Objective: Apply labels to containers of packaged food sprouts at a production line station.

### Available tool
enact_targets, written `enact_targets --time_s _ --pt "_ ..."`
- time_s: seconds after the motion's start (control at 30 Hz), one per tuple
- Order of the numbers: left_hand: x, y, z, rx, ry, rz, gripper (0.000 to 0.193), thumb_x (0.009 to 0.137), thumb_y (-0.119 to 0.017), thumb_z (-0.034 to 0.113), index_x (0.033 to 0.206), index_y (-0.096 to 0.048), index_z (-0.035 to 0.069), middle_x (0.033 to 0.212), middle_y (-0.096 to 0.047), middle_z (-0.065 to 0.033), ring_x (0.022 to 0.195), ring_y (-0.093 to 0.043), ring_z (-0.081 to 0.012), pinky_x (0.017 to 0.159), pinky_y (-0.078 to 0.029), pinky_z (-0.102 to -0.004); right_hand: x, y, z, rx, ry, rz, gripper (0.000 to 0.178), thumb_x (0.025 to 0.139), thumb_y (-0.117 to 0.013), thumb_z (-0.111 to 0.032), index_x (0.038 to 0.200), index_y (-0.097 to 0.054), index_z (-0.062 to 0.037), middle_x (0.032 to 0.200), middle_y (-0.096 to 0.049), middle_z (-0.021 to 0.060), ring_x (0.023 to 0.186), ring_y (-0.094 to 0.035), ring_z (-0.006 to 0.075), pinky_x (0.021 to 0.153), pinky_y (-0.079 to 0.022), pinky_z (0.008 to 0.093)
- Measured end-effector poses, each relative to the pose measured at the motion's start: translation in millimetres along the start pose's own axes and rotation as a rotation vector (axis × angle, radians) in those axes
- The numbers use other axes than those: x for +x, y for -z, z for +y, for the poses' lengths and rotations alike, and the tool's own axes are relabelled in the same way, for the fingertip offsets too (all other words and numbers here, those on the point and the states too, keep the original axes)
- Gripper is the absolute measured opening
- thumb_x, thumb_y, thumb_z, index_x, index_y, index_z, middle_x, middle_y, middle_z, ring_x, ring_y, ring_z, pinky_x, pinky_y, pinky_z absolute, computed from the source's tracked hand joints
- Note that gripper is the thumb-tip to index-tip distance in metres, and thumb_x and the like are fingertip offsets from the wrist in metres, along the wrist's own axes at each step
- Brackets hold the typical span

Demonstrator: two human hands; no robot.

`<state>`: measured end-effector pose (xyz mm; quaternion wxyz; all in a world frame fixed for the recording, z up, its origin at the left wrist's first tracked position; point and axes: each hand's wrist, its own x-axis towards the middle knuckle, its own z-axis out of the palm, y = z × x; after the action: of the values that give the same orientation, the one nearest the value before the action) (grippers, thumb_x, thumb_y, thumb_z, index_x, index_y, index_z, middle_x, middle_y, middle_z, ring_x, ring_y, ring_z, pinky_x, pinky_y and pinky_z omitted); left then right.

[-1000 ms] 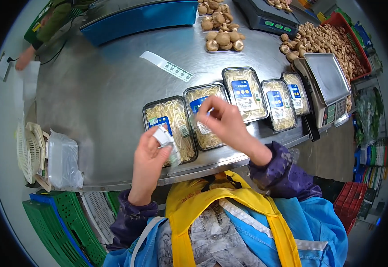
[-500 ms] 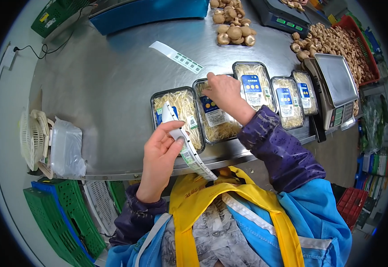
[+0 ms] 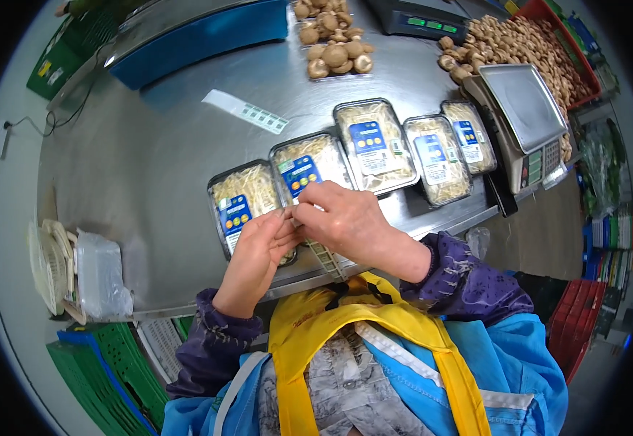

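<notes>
My left hand point(image 3: 257, 251) pinches a strip of stickers point(image 3: 324, 257), whose lower end hangs towards the table's front edge. Closed against its fingertips, my right hand point(image 3: 352, 227) pinches at the same strip; the exact contact is hidden by the fingers. Below and behind the hands sit a leftmost black tray of pale sprouts point(image 3: 249, 187) and a second sprout tray point(image 3: 318, 154), both with blue-and-white labels and partly covered by my hands. To the right stand a third sprout tray point(image 3: 371, 115), a fourth point(image 3: 443, 190) and a fifth point(image 3: 461, 114).
Another sticker strip point(image 3: 247, 112) lies on the metal table point(image 3: 149, 174). Trays of brown mushrooms point(image 3: 336, 54) are at the back, beside a blue bin point(image 3: 200, 51). A scale point(image 3: 523, 109) and a mushroom heap point(image 3: 512, 47) stand right. Plastic-wrapped containers point(image 3: 100, 272) sit left.
My right hand has left the second tray and come back to my left hand at the sticker strip. The view has shifted, so the table's things appear further left.
</notes>
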<state>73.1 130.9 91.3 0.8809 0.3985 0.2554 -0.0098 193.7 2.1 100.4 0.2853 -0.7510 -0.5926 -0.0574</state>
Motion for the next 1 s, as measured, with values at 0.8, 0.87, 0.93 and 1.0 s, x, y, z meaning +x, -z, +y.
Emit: enact_targets --time_s 0.8,0.87,0.93,1.0 --pt "47 -29 -3 0.095 -0.089 0.106 0.053 0.085 -0.053 -0.008 0.130 -0.029 0.004 0.117 -0.051 -0.0108 0.099 -0.056 -0.0161 0.083 -0.049 -0.0298 14 -9 162 0.196 -0.873 0.112 0.016 0.074 -0.067 -0.022 0.073 -0.066 -0.0064 0.071 -0.066 0.0118 0.069 -0.065 0.0270 0.063 -0.051 0.0383" --pt "46 -32 -2 0.084 -0.153 0.064 0.048 0.085 -0.051 -0.007 0.128 -0.033 0.003 0.117 -0.051 -0.0106 0.097 -0.056 -0.0150 0.084 -0.047 -0.0292 18 -16 161 0.088 -0.894 0.109 0.014 0.075 -0.064 -0.021 0.073 -0.065 -0.0075 0.071 -0.066 0.0122 0.068 -0.064 0.0293 0.062 -0.050 0.0413" --pt "48 -29 -5 0.092 -0.167 0.028 0.044 0.086 -0.050 -0.007 0.127 -0.037 0.002 0.116 -0.052 -0.0103 0.097 -0.055 -0.0145 0.086 -0.046 -0.0283 16 -25 159 -0.004 -0.854 0.095 0.013 0.075 -0.065 -0.021 0.073 -0.063 -0.0080 0.069 -0.065 0.0104 0.065 -0.064 0.0276 0.059 -0.049 0.0396" --pt "48 -28 -5 0.103 -0.182 -0.009 0.040 0.086 -0.048 -0.007 0.125 -0.041 0.001 0.115 -0.053 -0.0099 0.098 -0.055 -0.0140 0.088 -0.045 -0.0275 14 -32 158 -0.094 -0.813 0.084 0.012 0.075 -0.065 -0.020 0.073 -0.062 -0.0084 0.067 -0.065 0.0085 0.061 -0.063 0.0259 0.056 -0.049 0.0379"
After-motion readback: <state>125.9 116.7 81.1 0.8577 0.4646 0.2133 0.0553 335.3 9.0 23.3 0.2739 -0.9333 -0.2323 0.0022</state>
